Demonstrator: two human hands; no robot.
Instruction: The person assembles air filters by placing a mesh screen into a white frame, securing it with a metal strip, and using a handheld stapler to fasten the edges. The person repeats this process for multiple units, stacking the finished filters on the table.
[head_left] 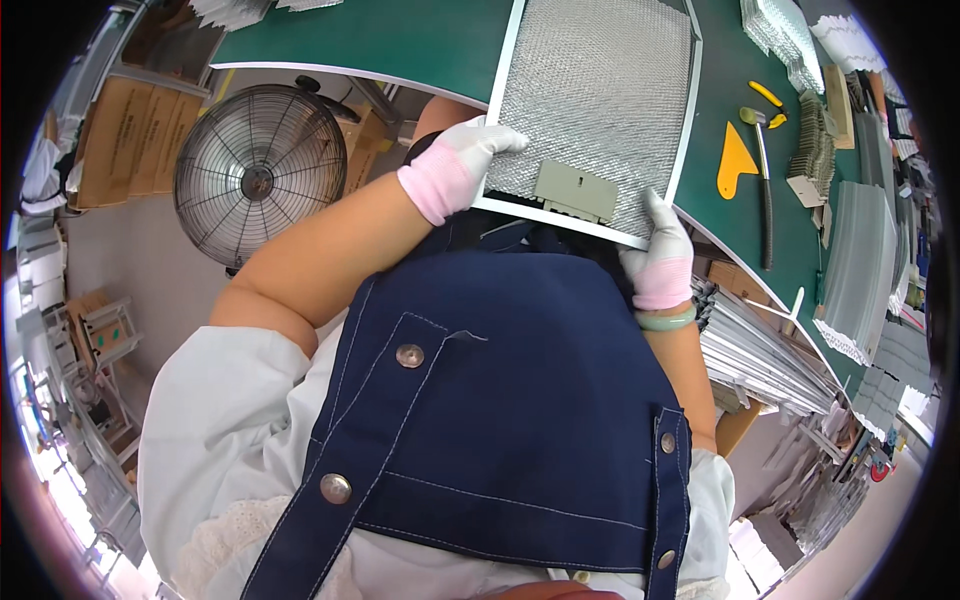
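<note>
A rectangular metal mesh panel (600,90) with a thin white frame leans over the table's near edge in front of me. My left hand (462,165), in a white glove with a pink cuff, grips the frame's left side, thumb on top and the other fingers hidden beneath. At the near right corner my right hand (663,262), gloved alike, is closed on the frame with its thumb over the mesh. A grey-green plate (577,190) with a notched lower edge lies on the mesh by the near frame bar. Neither hand touches that plate.
Right on the green table (420,45) lie a yellow scraper (736,160), a hammer (764,180), yellow-handled pliers (768,98) and stacked grey-green plates (812,145). A floor fan (258,182) stands at left near cardboard boxes (140,140). Metal strips (765,350) are bundled below the table.
</note>
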